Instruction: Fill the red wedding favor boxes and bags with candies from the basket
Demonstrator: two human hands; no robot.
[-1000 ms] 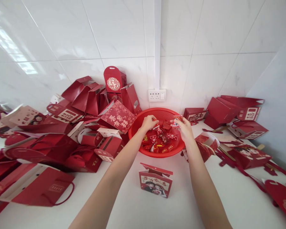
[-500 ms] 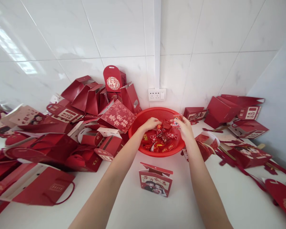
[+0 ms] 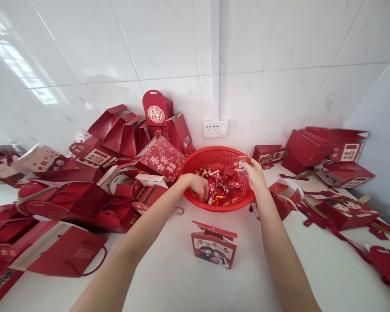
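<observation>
A red plastic mesh basket holds several wrapped candies in red wrappers, some with gold or white dots. My left hand reaches down into the left side of the basket with its fingers curled among the candies. Its fingertips are hidden, so what they grip cannot be made out. Over the basket's right rim, my right hand pinches wrapped candies in red and clear wrappers between thumb and fingers. In front of the basket a small red gift box with a printed couple stands upright, its top open.
Many red gift boxes and bags are heaped on the left of the white table. More red boxes and ribbons lie to the right. Behind stands a white tiled wall with a socket.
My left hand has moved from the middle of the basket down to its left side, among the candies there. My right hand stays over the right rim with its candies. The view has shifted slightly.
</observation>
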